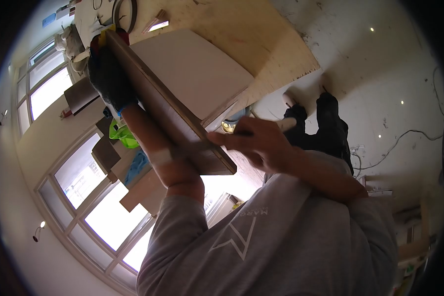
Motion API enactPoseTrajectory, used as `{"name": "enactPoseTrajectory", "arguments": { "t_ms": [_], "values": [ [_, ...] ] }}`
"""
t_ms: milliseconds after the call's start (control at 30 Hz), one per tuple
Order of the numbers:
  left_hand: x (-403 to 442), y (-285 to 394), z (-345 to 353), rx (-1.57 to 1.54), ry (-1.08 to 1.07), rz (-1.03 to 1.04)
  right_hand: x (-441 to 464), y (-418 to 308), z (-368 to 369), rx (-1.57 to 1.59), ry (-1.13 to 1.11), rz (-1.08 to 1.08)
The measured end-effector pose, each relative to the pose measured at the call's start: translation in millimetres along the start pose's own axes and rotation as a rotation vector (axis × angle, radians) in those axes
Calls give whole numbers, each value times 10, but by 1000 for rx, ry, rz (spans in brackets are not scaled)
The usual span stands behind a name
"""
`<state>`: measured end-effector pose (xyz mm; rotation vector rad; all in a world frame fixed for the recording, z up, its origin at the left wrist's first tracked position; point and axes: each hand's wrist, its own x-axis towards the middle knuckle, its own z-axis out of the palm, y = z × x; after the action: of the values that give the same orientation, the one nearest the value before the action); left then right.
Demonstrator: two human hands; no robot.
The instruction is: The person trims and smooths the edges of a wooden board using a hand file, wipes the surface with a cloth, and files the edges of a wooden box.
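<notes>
A long brown wooden board (pixel 167 98) is tilted up in front of my chest, its narrow edge facing me. My left hand (pixel 111 74), in a dark work glove with red and yellow at the fingers, is closed around its far end, and my forearm runs along the board. My bare right hand (pixel 259 140) is at the near part of the board's edge, fingers curled and index finger stretched forward. A pale handle (pixel 286 123) sticks out behind that hand. A blurred, flat, blade-like part reaches from the fingertip across the board; the tool's exact kind is unclear.
A white panel (pixel 187 69) lies on a large plywood sheet (pixel 276 44) beyond the board. A roll of dark edging (pixel 125 15) sits at the far end. A bright green bag (pixel 123 134) lies to the left, near windows (pixel 116 214). A cable (pixel 394 148) trails across the floor.
</notes>
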<state>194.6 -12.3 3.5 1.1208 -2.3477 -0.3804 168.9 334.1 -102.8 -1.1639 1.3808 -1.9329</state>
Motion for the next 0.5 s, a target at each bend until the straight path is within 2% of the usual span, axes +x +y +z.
{"name": "enactPoseTrajectory", "arguments": {
  "t_ms": [67,100,167,300,400,500],
  "values": [
    [28,-23,35,12,-8,4,195,81,50,193,135,98],
    [16,-20,64,9,1,14,121,54,-106,56,40,88],
    [3,-14,51,3,3,21,-161,28,-227,36,-30,50],
    [-33,5,19,14,-2,44,-606,-137,-419,0,-223,118],
    [-45,-6,23,8,-4,42,-477,-125,-247,59,-94,123],
    [-54,4,6,6,0,44,-366,-94,-184,16,-88,75]
  ]
}}
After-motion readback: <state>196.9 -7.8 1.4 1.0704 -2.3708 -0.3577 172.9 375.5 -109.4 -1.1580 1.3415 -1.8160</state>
